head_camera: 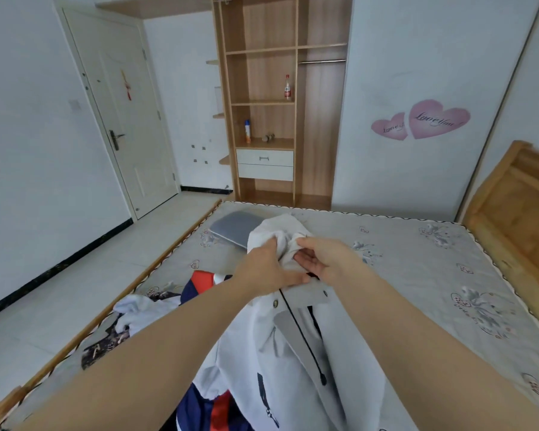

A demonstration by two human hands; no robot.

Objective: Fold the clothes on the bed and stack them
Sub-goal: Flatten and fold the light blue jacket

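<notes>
A white hooded jacket (339, 362) with grey trim, snap buttons and a black drawstring hangs over the bed (417, 275), lifted by its hood. My left hand (262, 269) grips the bunched hood fabric from the left. My right hand (321, 259) pinches the same fabric from the right, fingers curled into the folds. Under my left arm lies a navy, red and white garment (206, 283), which shows again near the bottom edge. A crumpled white garment (140, 309) and a dark patterned piece (103, 346) lie at the bed's left side.
A grey flat pillow (231, 227) lies at the far left of the mattress. A wooden headboard (517, 219) stands on the right. Beyond the bed are an open wooden wardrobe (268, 98) and a white door (128, 119). Tiled floor (75, 290) runs along the left.
</notes>
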